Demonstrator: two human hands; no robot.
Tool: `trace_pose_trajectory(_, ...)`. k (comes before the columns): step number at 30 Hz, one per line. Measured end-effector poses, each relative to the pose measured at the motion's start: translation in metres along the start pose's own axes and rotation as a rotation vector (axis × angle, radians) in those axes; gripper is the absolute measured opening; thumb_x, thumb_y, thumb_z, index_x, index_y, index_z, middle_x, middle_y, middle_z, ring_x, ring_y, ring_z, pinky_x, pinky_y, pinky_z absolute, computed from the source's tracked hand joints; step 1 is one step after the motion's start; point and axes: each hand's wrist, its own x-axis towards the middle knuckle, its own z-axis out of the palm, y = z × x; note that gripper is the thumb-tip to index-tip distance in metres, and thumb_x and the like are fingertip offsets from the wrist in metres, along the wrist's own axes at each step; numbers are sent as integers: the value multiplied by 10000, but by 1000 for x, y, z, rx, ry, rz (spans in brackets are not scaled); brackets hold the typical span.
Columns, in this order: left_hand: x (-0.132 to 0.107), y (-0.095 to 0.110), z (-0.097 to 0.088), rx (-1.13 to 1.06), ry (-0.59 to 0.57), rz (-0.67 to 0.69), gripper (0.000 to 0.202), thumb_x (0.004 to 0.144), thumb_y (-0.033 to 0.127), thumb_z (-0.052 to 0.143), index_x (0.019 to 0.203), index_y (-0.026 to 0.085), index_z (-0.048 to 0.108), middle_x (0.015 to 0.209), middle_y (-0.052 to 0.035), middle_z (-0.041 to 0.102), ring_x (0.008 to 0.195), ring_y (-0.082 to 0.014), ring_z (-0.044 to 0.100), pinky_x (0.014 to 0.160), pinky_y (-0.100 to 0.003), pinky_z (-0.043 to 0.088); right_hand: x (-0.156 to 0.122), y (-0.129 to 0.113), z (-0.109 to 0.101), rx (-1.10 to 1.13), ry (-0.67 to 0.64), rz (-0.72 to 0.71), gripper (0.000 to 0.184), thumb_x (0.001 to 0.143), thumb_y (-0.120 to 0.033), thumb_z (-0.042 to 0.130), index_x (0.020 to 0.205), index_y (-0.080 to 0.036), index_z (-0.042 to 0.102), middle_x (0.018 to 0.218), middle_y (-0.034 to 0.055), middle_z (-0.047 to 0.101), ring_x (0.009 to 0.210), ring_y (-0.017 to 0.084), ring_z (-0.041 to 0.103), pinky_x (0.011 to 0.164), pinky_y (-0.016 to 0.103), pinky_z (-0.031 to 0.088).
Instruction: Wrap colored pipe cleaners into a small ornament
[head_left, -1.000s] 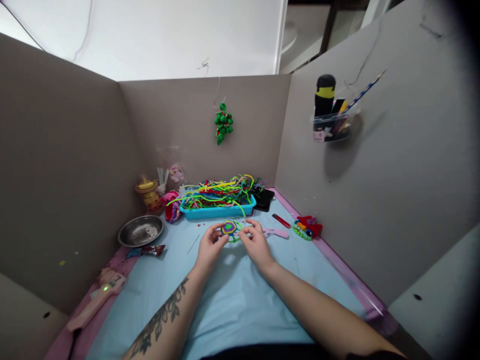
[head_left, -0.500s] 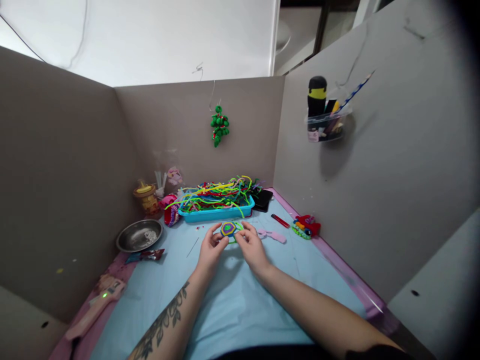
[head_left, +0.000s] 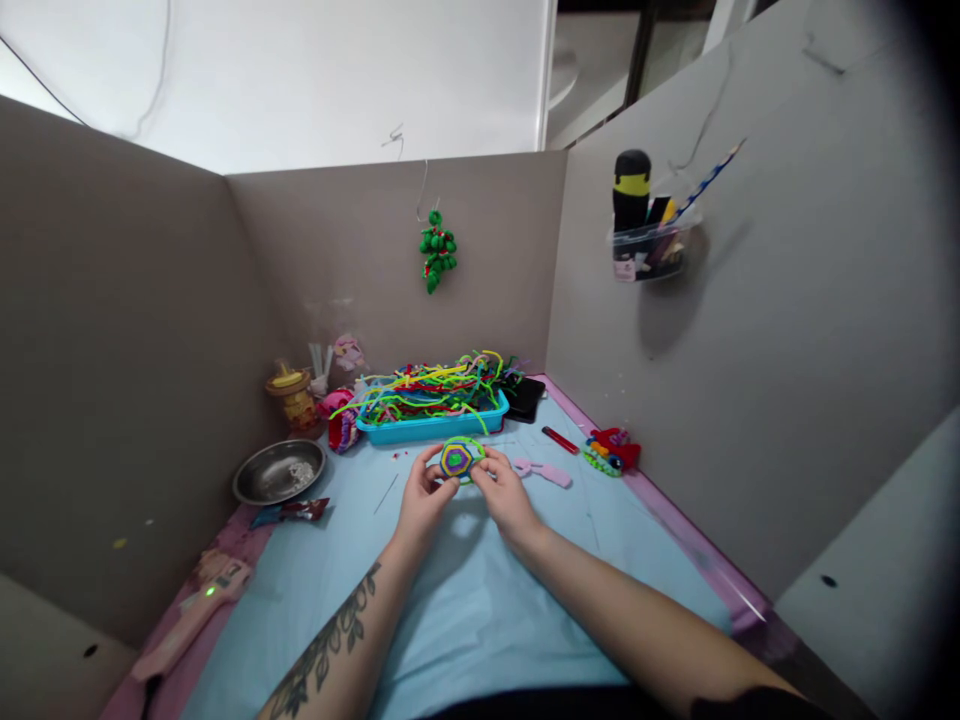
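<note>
- A blue tray sits at centre frame against the back wall, heaped with pipe cleaners in green, yellow and red, several hanging over its rim.
- A steel bowl at middle left holds a small pale heap of scraps.
- A clear cup fixed to the right wall at upper right holds a black and yellow cylinder and a striped pencil, among other items too small to tell.
- The woven disc, ringed in green, purple and yellow, is held just in front of the tray, slightly above the blue mat.
- The left hand pinches the disc's left edge with its fingers curled; the right hand pinches the right edge. Both forearms run up from the bottom of the frame.
- Cardboard walls close in the left, back and right sides. A pink glue gun lies at lower left and a red craft piece by the right wall, while the mat shows bare around the forearms.
</note>
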Motion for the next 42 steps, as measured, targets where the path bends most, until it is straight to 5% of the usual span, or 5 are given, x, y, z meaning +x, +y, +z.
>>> trace_pose_trajectory(6, 0, -2, -1, 29, -11, 18, 556, 672, 204, 669, 1185, 193, 455, 751, -5, 622, 699, -135, 572, 653, -236, 416, 6, -1, -2, 58, -33, 65, 182, 696, -327, 579, 589, -183, 609, 1088, 61, 554, 1089, 228, 464, 961, 336, 303)
trace_pose_trajectory(21, -1, 4, 3, -23, -51, -66, 666, 643, 234, 707, 1240, 171, 420, 802, -23, 656, 731, -146, 594, 669, -238, 419, 4, -8, -4, 132, -94, 139, 175, 656, -324, 567, 560, -178, 572, 621, -11, 544, 663, 160, 499, 624, 264, 388)
trace_pose_trajectory(30, 1, 0, 3, -91, -41, -120, 667, 619, 235, 732, 1207, 178, 423, 837, -34, 672, 764, -158, 612, 705, -260, 428, 2, -4, -3, 84, -52, -6, 216, 711, -357, 558, 585, -181, 544, 744, 16, 569, 778, 177, 510, 738, 288, 396)
trace_pose_trajectory(42, 0, -4, 4, -74, -87, -135, 618, 604, 261, 742, 1149, 194, 458, 830, -37, 677, 804, -179, 621, 742, -292, 437, 0, 7, 3, 139, -51, 151, 235, 704, -368, 520, 543, -196, 511, 543, -25, 534, 635, 164, 501, 605, 268, 381)
